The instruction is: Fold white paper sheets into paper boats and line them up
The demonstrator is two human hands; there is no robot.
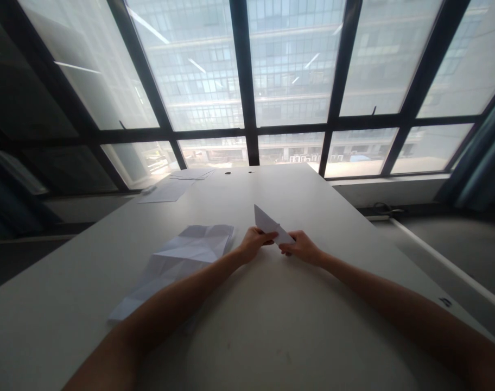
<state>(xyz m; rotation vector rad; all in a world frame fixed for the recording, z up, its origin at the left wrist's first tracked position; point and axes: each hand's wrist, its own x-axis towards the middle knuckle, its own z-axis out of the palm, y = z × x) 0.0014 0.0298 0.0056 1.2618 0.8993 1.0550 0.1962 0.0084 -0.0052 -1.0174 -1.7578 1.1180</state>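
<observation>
A small folded piece of white paper [267, 221] with a pointed upper left corner is held up over the table, between both hands. My left hand [255, 241] is closed on its lower left edge, the thumb lying across its face. At its lower right end my right hand [301, 247] pinches the paper, fingertips curled beneath. The undersides of the fingers are partly hidden. Left of my left hand lies a larger creased white sheet [190, 247], partly covered by my left forearm.
The white table [247, 326] stretches away toward tall windows [209, 65]. Several flat white sheets [168, 190] lie at its far left. Two small dark spots show near the far edge. A small dark mark [445, 302] is near the right edge, with a pale pipe [446, 260] beyond it.
</observation>
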